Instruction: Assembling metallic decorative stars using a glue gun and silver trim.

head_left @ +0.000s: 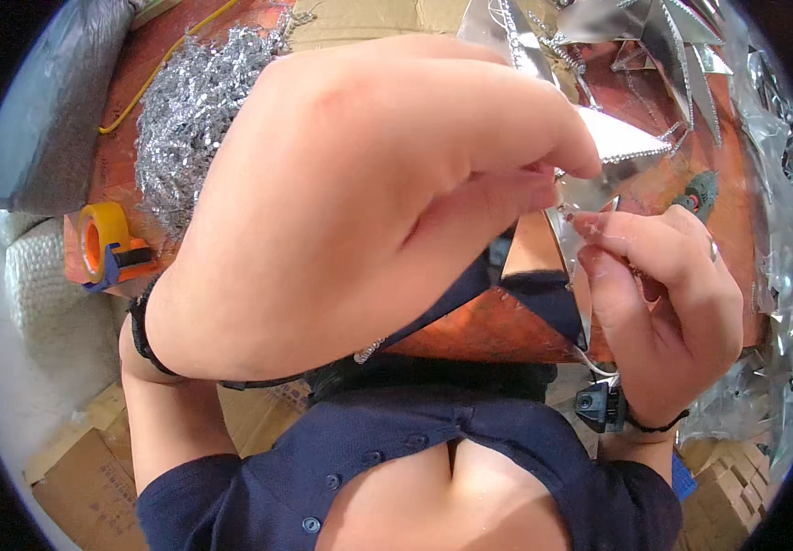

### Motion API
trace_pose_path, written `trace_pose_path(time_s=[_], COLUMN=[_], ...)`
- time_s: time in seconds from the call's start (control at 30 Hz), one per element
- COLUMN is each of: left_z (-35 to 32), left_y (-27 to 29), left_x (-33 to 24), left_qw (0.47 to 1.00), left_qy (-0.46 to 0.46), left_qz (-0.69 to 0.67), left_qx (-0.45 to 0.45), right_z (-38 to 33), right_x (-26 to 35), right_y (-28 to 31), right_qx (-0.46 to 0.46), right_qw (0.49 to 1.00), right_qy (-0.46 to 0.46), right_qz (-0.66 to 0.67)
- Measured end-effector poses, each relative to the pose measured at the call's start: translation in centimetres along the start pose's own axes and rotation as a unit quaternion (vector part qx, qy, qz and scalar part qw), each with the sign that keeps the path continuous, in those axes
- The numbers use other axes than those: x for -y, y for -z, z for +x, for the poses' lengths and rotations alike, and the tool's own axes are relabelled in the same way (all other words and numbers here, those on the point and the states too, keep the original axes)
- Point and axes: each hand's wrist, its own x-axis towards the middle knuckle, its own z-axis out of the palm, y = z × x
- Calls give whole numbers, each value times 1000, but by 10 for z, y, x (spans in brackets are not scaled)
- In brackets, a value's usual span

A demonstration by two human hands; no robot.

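My left hand [350, 211] fills the middle of the view, its thumb and fingers closed in a pinch whose contents are hidden. Close to those fingertips, my right hand [667, 294] pinches thumb against forefinger. Something small, too unclear to name, lies at the right fingertips. Below and between the hands is a mirror-finish silver piece with pointed facets [539, 248], reflecting orange and dark blue; my left hand covers part of it. Behind the fingers lies a bright silver point [621, 138] edged with beaded trim.
A heap of silver sequin-like strands [190, 138] sits at the left on the reddish table [470, 326]. Near it stands a tape dispenser [107, 248] with yellow tape. More silver pointed pieces [681, 46] lie far right, a green-handled tool [697, 195] nearer, and clear plastic [777, 184] along the right edge.
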Motion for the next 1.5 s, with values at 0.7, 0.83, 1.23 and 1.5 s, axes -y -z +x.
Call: trace_pose_path(time_s=[0.7, 0.83, 1.23, 1.5], left_z=[-22, -31, -39, -39], left_y=[-8, -5, -9, -10], left_x=[24, 31, 30, 28], left_qw=[955, 945, 947, 935], left_qy=[-169, -197, -180, -188], left_qz=[222, 249, 265, 300], left_qx=[-100, -76, -27, -20], right_z=[3, 4, 3, 1], right_x=[-7, -10, -8, -10], right_y=[-8, -6, -3, -6], right_qx=[1, 20, 44, 24], right_qw=[1000, 1000, 999, 1000], right_qy=[-6, 8, 9, 1], right_qz=[-2, 1, -3, 18])
